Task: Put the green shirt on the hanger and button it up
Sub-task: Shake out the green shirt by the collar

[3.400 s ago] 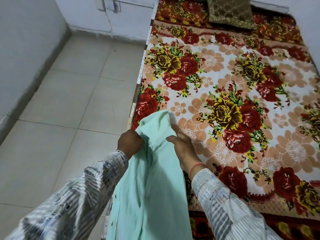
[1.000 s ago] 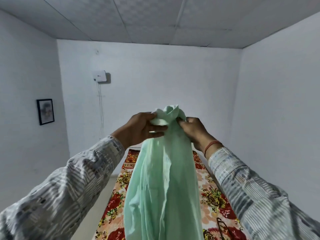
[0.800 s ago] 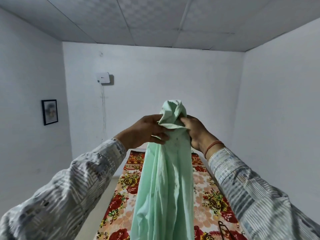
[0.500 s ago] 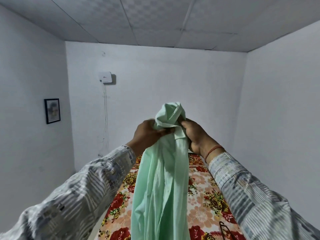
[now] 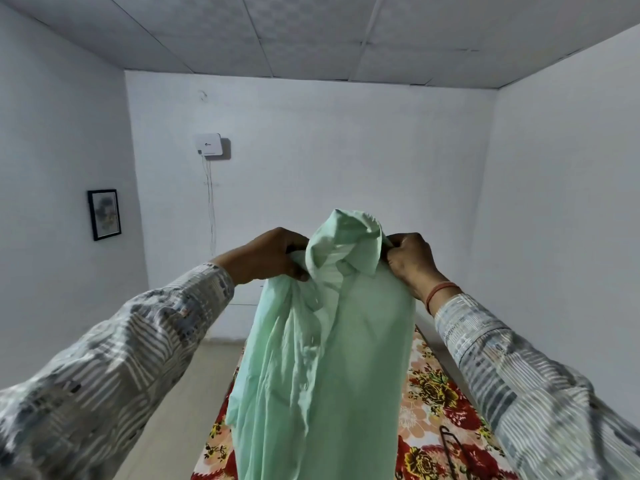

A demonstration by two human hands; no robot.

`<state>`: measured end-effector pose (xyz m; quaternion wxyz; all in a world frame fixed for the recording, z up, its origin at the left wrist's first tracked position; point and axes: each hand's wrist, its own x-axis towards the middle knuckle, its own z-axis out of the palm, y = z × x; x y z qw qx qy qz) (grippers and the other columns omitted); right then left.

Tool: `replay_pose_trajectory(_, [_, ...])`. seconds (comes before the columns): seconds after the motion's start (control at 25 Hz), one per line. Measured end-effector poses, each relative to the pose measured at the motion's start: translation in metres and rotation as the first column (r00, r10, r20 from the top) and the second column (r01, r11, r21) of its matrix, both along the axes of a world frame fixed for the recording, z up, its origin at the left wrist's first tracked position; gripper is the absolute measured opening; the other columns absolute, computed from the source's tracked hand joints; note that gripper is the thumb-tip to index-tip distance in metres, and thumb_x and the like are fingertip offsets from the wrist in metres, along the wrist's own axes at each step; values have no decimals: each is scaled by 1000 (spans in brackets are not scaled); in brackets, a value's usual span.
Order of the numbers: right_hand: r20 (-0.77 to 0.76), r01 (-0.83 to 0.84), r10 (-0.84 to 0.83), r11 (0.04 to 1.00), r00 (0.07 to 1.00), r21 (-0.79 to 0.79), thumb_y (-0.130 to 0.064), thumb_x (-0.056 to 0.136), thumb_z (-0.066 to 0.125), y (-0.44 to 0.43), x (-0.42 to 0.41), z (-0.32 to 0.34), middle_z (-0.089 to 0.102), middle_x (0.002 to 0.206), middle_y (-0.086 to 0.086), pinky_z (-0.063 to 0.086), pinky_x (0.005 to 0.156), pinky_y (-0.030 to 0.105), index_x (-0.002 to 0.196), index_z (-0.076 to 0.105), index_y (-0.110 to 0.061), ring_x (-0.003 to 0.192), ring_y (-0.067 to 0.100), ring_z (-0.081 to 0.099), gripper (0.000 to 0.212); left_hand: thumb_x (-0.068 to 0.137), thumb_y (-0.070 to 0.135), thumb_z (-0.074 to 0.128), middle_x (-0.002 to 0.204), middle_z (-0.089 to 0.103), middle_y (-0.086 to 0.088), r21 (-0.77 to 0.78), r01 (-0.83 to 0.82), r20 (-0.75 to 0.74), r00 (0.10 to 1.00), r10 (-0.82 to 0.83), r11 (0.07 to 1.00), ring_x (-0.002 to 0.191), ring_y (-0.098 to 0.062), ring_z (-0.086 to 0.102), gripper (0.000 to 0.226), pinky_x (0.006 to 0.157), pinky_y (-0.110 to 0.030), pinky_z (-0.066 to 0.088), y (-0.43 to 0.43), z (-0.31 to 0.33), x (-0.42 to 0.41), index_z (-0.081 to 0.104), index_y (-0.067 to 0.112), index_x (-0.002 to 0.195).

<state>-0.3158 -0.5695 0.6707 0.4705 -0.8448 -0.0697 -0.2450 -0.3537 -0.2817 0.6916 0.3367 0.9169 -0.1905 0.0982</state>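
Green shirt (image 5: 322, 358) held aloft above the floral bedspread (image 5: 436, 410), left hand (image 5: 268, 259) and right hand (image 5: 410, 259) pinching its collar. Soft, light, floppy; best gripped at the shoulders.

There is a single view, from a wide-angle camera worn on the person's head. It faces forward across the room, nearly level, taking in the far wall (image 5: 346, 168), the side walls and a broad band of ceiling (image 5: 311, 32). The bed (image 5: 433, 403) shows only at the bottom edge. Both sleeved arms reach in from the lower corners, and the left hand (image 5: 273, 259) and right hand (image 5: 410, 259) sit close before the lens, near mid-frame. Straight lines bow toward the edges.
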Motion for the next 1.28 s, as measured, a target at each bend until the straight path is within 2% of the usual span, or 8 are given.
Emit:
replay_pose_trajectory(0.16, [-3, 2, -2, 999, 1000, 50, -30, 88, 79, -2, 4, 3, 80, 82, 3, 59, 76, 38, 74, 80, -23, 85, 27, 74, 16, 89, 3, 65, 80, 76, -6, -188, -176, 210, 954, 215, 966, 73, -25, 66, 21, 72, -38, 57, -1, -17, 9, 80, 14, 79])
replay_pose_trajectory(0.32, [-14, 7, -6, 997, 1000, 82, -38, 86, 82, -3, 5, 3, 80, 82, 5, 62, 78, 43, 75, 80, -20, 87, 31, 76, 21, 85, 9, 67, 92, 72, -13, 125, -252, 585, 800, 134, 960, 82, -37, 67, 13, 69, -35, 48, 8, -31, 16, 77, 7, 78])
replay_pose_trajectory(0.44, [-6, -18, 18, 999, 1000, 28, -49, 85, 82, 0, 5, 2, 77, 77, 1, 57, 74, 36, 71, 78, -24, 79, 27, 72, 30, 80, 11, 61, 81, 75, -18, -197, -354, 248, 884, 396, 914, 71, -34, 66, 19, 68, -50, 63, -2, -26, 11, 78, 7, 74])
replay_pose_trajectory(0.56, [-3, -41, 41, 999, 999, 20, -61, 83, 82, 10, 5, 0, 81, 80, 2, 61, 75, 39, 80, 83, -22, 79, 24, 75, 39, 89, 2, 65, 88, 81, -19, -623, -300, -144, 952, 271, 722, 82, -39, 79, 19, 75, -54, 69, -23, -22, 10, 79, 9, 77])
replay_pose_trajectory(0.72, [23, -59, 58, 998, 998, 8, -62, 85, 79, 3, 5, 2, 75, 69, 6, 50, 63, 34, 74, 77, -14, 64, 21, 61, 49, 94, 25, 73, 67, 69, -4, -98, -313, 358, 875, 327, 945, 76, -36, 68, 19, 65, -33, 47, -25, -18, 6, 82, 21, 78])
replay_pose_trajectory(0.84, [31, 6, -3, 997, 1000, -81, -45, 90, 74, -12, 7, 3, 56, 55, 5, 39, 57, 35, 60, 67, -17, 63, 26, 42, 42, 78, 78, 76, 60, 63, 4, 264, -262, 473, 874, 112, 928, 62, -22, 54, 48, 60, -31, 38, -10, -3, 0, 78, 30, 77])
replay_pose_trajectory(1.0, [76, 89, -73, 969, 994, -230, -24, 89, 60, -17, 3, 4, 54, 57, 7, 42, 62, 38, 57, 59, -14, 67, 35, 48, 34, 72, 93, 64, 52, 52, 6, 484, -368, 519, 851, 78, 794, 58, -19, 52, 74, 52, -29, 32, -6, 19, -2, 59, 20, 63])
replay_pose_trajectory(1.28, [-20, -202, 202, 978, 979, -56, -37, 83, 64, -19, 10, 8, 74, 80, 3, 49, 69, 37, 88, 73, -3, 74, 14, 58, 35, 102, 10, 61, 67, 61, 0, -83, -337, 171, 923, 346, 938, 65, -22, 53, 28, 54, -25, 37, -14, 5, 9, 72, 14, 77])
